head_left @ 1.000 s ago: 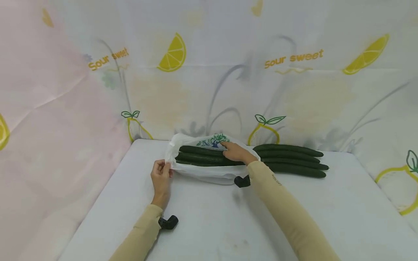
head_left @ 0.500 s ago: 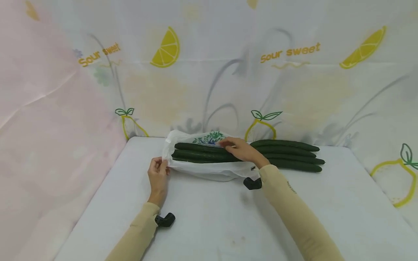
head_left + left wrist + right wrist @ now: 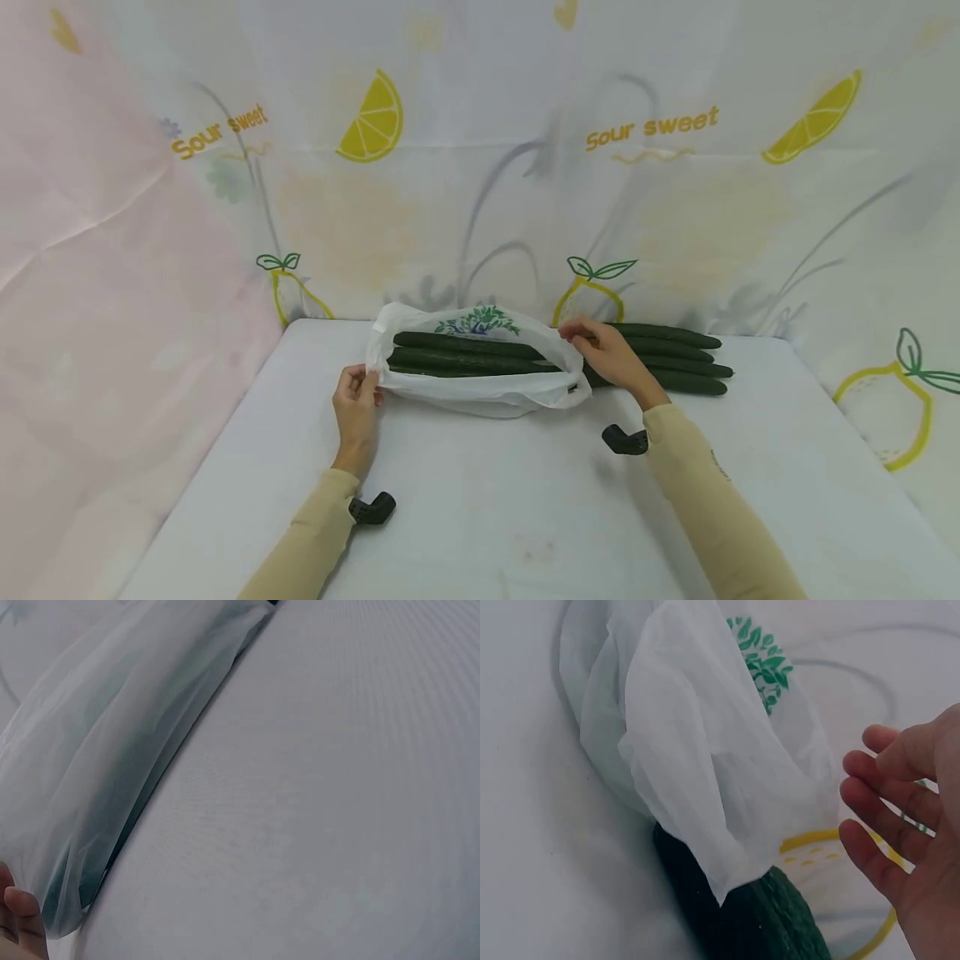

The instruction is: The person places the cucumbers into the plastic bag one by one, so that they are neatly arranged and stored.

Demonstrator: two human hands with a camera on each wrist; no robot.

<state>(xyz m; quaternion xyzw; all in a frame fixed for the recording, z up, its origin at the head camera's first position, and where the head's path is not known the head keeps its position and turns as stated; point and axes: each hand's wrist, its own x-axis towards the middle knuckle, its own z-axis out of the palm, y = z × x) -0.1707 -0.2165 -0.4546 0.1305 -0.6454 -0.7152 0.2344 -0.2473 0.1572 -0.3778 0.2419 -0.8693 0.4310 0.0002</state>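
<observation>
A white plastic bag (image 3: 480,398) with a green and blue tree print lies on its side, its mouth spread wide. Inside it, two dark green cucumbers (image 3: 465,362) show lengthwise. My left hand (image 3: 356,417) pinches the bag's left edge between thumb and fingers; in the left wrist view only some fingertips (image 3: 24,906) appear at the bag's corner. My right hand (image 3: 613,357) hovers by the bag's right end with loosely bent fingers. The right wrist view shows that hand (image 3: 907,802) holding nothing, apart from the bag, beside a cucumber (image 3: 761,922) that extends below the bag's edge.
Several more cucumbers (image 3: 678,357) lie side by side to the right, partly behind my right hand and forearm. Behind the white table (image 3: 480,500) hangs a cloth backdrop (image 3: 480,208) printed with lemons. Black wrist devices (image 3: 625,440) sit on both sleeves.
My right hand has moved right, from above the bag's opening to its right end, uncovering the cucumbers inside. My left hand keeps its grip on the left edge. The head view has shifted slightly.
</observation>
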